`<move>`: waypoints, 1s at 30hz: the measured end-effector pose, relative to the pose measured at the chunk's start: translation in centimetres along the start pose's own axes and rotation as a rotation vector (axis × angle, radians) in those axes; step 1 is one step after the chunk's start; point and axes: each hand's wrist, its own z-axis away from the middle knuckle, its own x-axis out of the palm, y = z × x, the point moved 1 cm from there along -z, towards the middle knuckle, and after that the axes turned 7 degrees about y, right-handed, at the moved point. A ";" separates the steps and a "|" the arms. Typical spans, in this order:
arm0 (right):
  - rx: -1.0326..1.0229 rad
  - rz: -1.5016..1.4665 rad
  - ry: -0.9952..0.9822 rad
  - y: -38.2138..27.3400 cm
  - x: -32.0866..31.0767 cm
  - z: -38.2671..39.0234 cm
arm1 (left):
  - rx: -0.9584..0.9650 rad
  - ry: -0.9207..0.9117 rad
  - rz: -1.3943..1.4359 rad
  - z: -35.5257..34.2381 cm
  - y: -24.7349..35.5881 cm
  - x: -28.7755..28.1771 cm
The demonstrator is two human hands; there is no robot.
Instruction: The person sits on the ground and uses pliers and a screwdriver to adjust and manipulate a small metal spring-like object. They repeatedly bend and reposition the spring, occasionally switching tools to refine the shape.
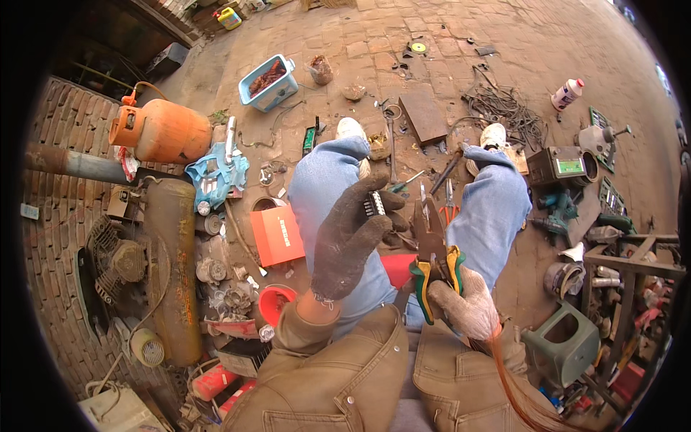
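Note:
My left hand [349, 245], in a dark glove, is raised over my left knee. Its fingers are closed on a small silver ribbed metal piece [374, 204], partly hidden by the glove. In a pale glove, my right hand [466, 306] grips a pair of pliers [432, 248] by their green and yellow handles. The pliers' dark jaws point away from me, to the right of the left hand and apart from the ribbed piece. Beyond them, red-handled pliers [449, 205] lie on the ground between my legs.
An orange-red box [278, 235] and red bucket [276, 304] are left of my legs, near an orange gas cylinder [173, 131]. Ahead stand a blue tub [272, 95] and dark metal block [423, 119]. Tangled cable [504, 108], a teal drill [558, 216] and green stool [565, 342] lie rightward.

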 end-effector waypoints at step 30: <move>-0.075 0.772 0.127 0.4 -0.4 -2.7 | 0.148 -0.451 -0.788 -3.8 -0.9 -5.1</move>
